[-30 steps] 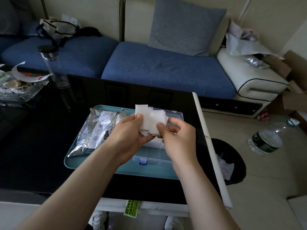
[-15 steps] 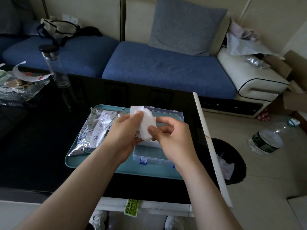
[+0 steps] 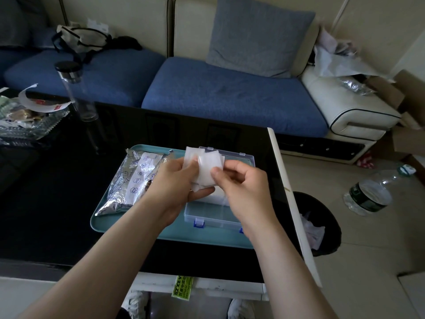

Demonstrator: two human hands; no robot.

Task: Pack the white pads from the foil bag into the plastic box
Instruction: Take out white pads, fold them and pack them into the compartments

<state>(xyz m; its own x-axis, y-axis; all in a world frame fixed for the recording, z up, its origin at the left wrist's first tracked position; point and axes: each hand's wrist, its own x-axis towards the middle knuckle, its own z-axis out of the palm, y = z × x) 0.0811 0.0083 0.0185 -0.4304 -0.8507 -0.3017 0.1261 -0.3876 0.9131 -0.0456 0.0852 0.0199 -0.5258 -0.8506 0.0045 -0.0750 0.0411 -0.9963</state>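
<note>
Both hands hold a small stack of white pads [image 3: 206, 164] above the clear plastic box [image 3: 213, 216]. My left hand [image 3: 177, 183] grips the stack from the left, thumb on top. My right hand [image 3: 241, 185] pinches the front pad at its right edge. The box has blue latches and its lid stands open at the back; white pads lie inside, mostly hidden by my hands. The silver foil bag [image 3: 131, 180] lies flat on the left half of the teal tray [image 3: 101, 221], which also carries the box.
The tray sits on a black glass table [image 3: 57, 192] near its right edge. A tall clear bottle [image 3: 77, 90] and a dish of wrappers [image 3: 25, 118] stand at the far left. A black bin [image 3: 319, 226] and a water bottle [image 3: 368, 196] are on the floor to the right.
The pads were drawn together into a tighter stack half a second ago and are now fanned out slightly again; my right hand has shifted its pinch a little rightward on the front pad.
</note>
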